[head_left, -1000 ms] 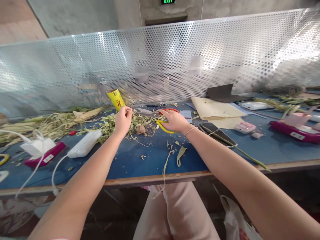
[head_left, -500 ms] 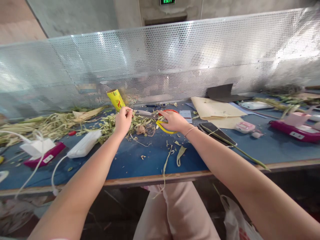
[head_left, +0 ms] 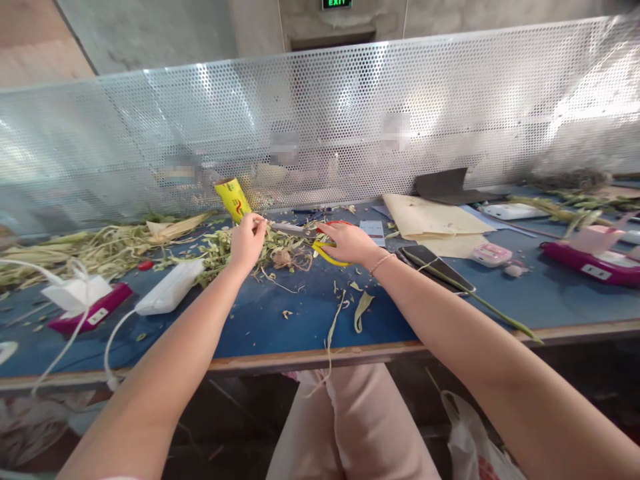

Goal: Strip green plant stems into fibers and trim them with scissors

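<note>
My right hand is wrapped round the handles of a pair of scissors, one handle red and the other yellow. The blades point left, towards my left hand, and look nearly closed. Thumb and fingers of the left hand are pinched together by the blade tips on something small and pale that I cannot make out. Beneath the blades lies a heap of green plant scraps with a tangle of brown fibre. A yellow tube leans just behind the left hand.
Dried husks spread over the left of the blue table. A white power adapter and purple power strip sit there too. On the right lie a black phone, folded paper and a pink case. A perforated metal screen stands behind.
The scissor blades have drawn closer together. Both hands stay almost in the same place. A blurred patch now shows behind the screen, right of centre.
</note>
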### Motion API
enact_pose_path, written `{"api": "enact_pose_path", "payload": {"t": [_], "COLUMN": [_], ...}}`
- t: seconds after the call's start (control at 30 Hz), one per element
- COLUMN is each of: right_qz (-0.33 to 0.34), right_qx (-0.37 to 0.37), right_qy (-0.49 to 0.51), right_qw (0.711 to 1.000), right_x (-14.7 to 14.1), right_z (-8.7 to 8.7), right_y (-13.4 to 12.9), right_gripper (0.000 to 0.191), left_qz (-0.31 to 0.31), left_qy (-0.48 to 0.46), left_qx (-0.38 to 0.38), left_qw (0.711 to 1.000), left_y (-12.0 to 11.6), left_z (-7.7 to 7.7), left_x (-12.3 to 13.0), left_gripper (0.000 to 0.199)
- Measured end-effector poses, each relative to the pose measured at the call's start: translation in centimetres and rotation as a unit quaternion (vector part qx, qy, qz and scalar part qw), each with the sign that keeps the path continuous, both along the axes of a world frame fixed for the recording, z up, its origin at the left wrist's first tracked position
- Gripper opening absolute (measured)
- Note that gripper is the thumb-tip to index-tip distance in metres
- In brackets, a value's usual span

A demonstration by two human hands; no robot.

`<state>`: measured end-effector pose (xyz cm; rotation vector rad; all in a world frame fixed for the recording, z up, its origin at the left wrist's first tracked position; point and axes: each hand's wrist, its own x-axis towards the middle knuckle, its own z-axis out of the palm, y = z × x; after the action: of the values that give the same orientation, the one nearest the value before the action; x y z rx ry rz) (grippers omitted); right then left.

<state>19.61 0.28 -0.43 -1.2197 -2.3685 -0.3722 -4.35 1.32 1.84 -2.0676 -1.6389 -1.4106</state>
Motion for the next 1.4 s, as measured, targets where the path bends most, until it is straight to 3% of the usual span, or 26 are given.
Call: {"api": "enact_pose_path", "payload": {"t": [0.57,1.17,1.4], "right_qz": [0.013,0.006,-0.024], "right_qx": [-0.006,0.012,0.001], "right_qy": [-0.065,-0.110,-0.055], "right_qw": [0.998,0.994,0.998], "right_x": [0.4,0.3,0.5], "right_z": [1.1,1.2,0.6], "right_y": [-0.6,-0.5,0.1], "right_gripper": [0.043,0.045,0.039], "left_qz": [0.011,0.007,-0.008], "left_qy": [0.043,0.044,-0.003], "left_qx": [-0.028,-0.048,-0.029], "left_qw": [0.999,0.998,1.000], "left_y": [0.0,0.3,0.5], "left_z": [0.0,-0.2,0.0], "left_x": [-0.1,-0.3,-0.3], "left_gripper": [0.018,0.018,0.015]}}
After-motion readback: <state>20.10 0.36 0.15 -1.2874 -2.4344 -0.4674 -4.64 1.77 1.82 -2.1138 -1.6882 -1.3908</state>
